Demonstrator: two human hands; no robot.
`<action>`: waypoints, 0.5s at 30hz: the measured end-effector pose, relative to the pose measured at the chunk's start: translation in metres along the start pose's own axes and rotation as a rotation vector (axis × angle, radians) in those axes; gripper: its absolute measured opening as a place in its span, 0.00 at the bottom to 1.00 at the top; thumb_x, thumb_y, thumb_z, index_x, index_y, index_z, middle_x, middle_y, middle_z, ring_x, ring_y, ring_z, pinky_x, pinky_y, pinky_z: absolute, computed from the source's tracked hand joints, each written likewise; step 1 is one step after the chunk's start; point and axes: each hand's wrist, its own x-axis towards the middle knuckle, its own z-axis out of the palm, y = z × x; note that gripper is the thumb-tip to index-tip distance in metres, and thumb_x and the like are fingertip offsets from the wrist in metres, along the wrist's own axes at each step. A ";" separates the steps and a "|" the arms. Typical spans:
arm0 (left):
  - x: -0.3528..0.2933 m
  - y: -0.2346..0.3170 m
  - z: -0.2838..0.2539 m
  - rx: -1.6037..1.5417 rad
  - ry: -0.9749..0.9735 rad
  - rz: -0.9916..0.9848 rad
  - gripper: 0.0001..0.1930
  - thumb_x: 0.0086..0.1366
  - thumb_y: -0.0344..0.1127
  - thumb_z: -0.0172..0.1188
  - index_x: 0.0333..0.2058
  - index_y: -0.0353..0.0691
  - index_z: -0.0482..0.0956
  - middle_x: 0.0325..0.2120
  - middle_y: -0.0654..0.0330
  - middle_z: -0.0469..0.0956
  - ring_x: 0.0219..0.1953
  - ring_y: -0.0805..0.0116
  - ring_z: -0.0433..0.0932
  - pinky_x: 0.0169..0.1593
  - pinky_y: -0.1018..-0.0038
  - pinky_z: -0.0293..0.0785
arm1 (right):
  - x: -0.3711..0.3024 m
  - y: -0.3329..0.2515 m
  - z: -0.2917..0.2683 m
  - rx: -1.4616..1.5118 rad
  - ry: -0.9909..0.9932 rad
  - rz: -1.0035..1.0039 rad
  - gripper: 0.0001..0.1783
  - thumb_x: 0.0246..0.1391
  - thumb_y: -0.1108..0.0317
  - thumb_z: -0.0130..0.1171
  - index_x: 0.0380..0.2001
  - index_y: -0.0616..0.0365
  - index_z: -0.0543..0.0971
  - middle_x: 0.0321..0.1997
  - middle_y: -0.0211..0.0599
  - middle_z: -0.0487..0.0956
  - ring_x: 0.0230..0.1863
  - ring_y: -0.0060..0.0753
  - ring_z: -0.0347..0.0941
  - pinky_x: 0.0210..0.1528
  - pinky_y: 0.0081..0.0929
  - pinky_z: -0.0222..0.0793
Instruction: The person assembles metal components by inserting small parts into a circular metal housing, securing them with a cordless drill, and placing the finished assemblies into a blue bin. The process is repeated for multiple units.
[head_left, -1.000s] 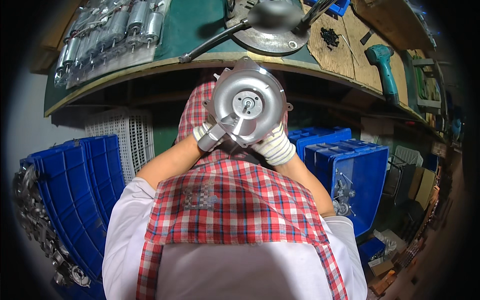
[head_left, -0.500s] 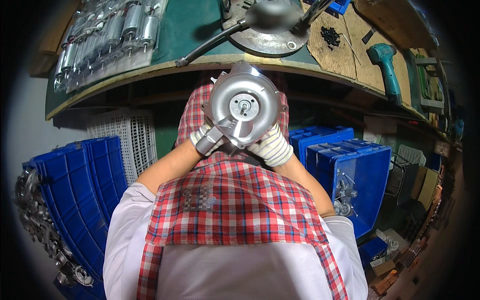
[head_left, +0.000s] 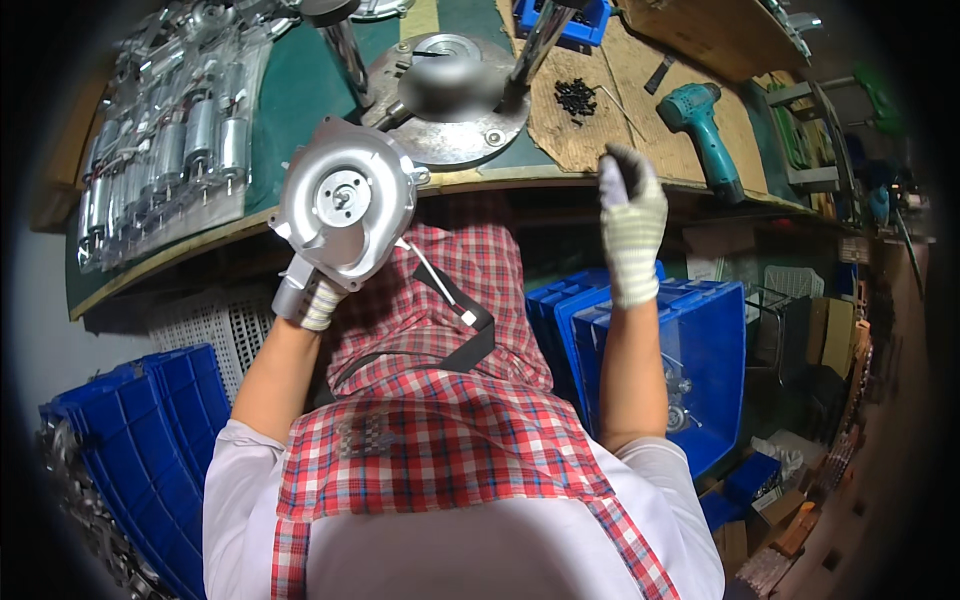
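My left hand (head_left: 322,303), in a striped knit glove, grips a silver metal blower housing (head_left: 392,190) from below, near its outlet spout. The round housing shows a shaft and small holes at its centre. A white cable (head_left: 432,272) with a small connector hangs from it over my checked apron. My right hand (head_left: 634,230), gloved the same way, is raised at the front edge of the bench with its thumb apart from the fingers; I see nothing in it. Beyond its fingertips lie a pile of small black screws (head_left: 576,98) and a thin bent rod (head_left: 620,112).
A teal power screwdriver (head_left: 704,140) lies right on cardboard (head_left: 560,145). A round steel fixture (head_left: 450,145) with two posts stands mid-bench. Bagged motors (head_left: 200,140) lie left; a blue tray (head_left: 590,28) sits behind. Blue crates (head_left: 715,340) stand below on both sides.
My right hand has let go of the housing and moved right and up to the bench edge. My left hand has carried the housing left; its white cable now shows.
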 end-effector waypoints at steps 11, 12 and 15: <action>-0.001 0.020 -0.038 0.201 -0.040 0.067 0.32 0.64 0.28 0.67 0.65 0.41 0.65 0.60 0.57 0.73 0.59 0.65 0.76 0.62 0.68 0.75 | 0.090 0.026 0.013 -0.583 -0.307 -0.414 0.08 0.57 0.67 0.66 0.39 0.56 0.83 0.40 0.48 0.80 0.43 0.54 0.77 0.47 0.41 0.73; 0.003 0.017 -0.044 0.190 -0.050 0.054 0.32 0.64 0.29 0.66 0.66 0.41 0.65 0.61 0.56 0.73 0.60 0.64 0.75 0.63 0.67 0.75 | 0.092 0.027 0.013 -0.556 -0.324 -0.382 0.08 0.57 0.66 0.66 0.39 0.57 0.83 0.40 0.48 0.80 0.43 0.55 0.77 0.48 0.42 0.72; 0.006 0.008 -0.057 -0.039 -0.085 -0.074 0.32 0.66 0.32 0.65 0.67 0.40 0.63 0.62 0.54 0.72 0.62 0.62 0.74 0.65 0.65 0.73 | 0.098 0.025 0.015 -0.642 -0.363 -0.414 0.09 0.58 0.67 0.65 0.39 0.59 0.82 0.40 0.49 0.80 0.42 0.56 0.76 0.47 0.42 0.72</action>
